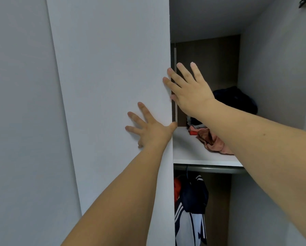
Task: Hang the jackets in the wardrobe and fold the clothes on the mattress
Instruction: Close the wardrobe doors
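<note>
The person stands close to the wardrobe, both bare forearms reaching up toward a pale grey wardrobe door [109, 77] that fills the middle of the view. The left hand [148, 128] lies flat against the door's front face near its right edge, fingers spread wide and straight, with the thumb hooked at the edge itself; it holds nothing. The right hand [189, 89] is higher and just to the right, also spread wide with straight fingers: two of its fingertips overlap the door's edge, while the rest of the hand is in front of the open compartment, and it too holds nothing. Whether its palm touches the door edge cannot be told. Behind the right forearm, a white shelf [189, 148] crosses the open wardrobe. On it lies a crumpled pink and brown cloth [212, 141], partly hidden by the arm, with a small heap of mixed garments [195, 125] just behind it and a dark bundle [237, 98] farther back against the brown rear panel. Directly under the shelf runs a grey hanging rail [207, 169]. From it hangs a dark navy and white jacket [191, 206] with white stripes on the shoulder and sleeve, and an orange-red garment [177, 187] shows just to its left, mostly hidden behind the door's edge. The mattress is not in view.
</note>
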